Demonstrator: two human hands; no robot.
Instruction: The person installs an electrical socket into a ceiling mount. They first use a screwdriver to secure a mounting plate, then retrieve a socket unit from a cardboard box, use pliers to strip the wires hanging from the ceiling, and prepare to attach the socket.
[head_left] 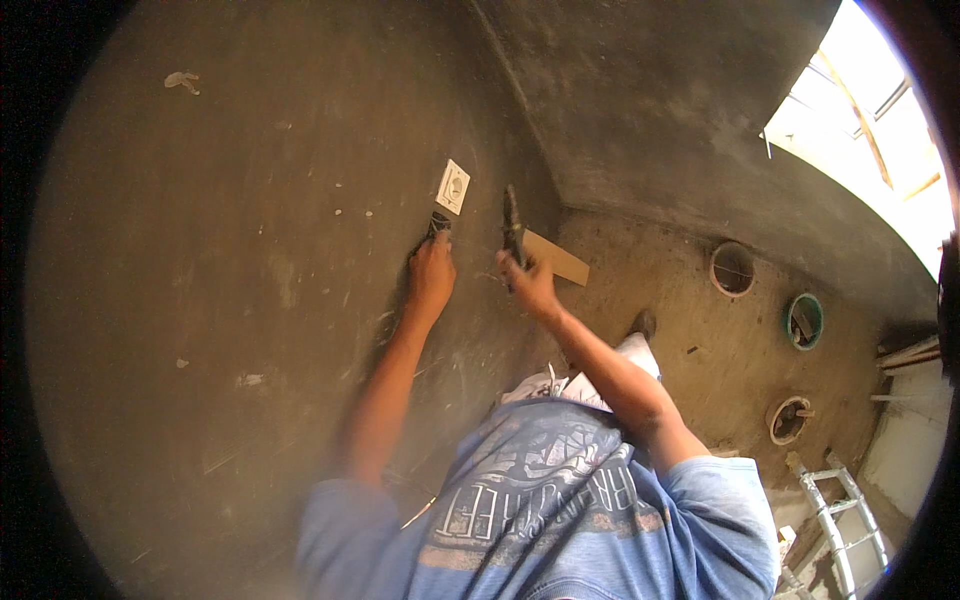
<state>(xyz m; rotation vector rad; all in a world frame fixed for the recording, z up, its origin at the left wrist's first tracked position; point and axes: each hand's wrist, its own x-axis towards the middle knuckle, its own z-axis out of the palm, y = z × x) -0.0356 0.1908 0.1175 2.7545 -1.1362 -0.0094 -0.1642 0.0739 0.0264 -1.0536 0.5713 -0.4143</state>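
Note:
A white socket plate (453,187) sits on the dark grey wall, tilted in view. Just below it is a small dark opening (440,224) with thin light strands that look like wires. My left hand (432,278) reaches up to this opening with its fingers drawn together at the lower edge; whatever they pinch is hidden. To the right, my right hand (530,283) is closed around a slim dark hand tool (513,225), which points upward, apart from the wall plate. Slight blur keeps me from telling the tool's exact kind.
A flat tan board (556,258) lies by the wall's foot behind my right hand. On the floor at right stand a pinkish round tub (732,270), a green-rimmed bucket (804,321) and another round container (789,420). A paint-spattered ladder (845,520) is at lower right.

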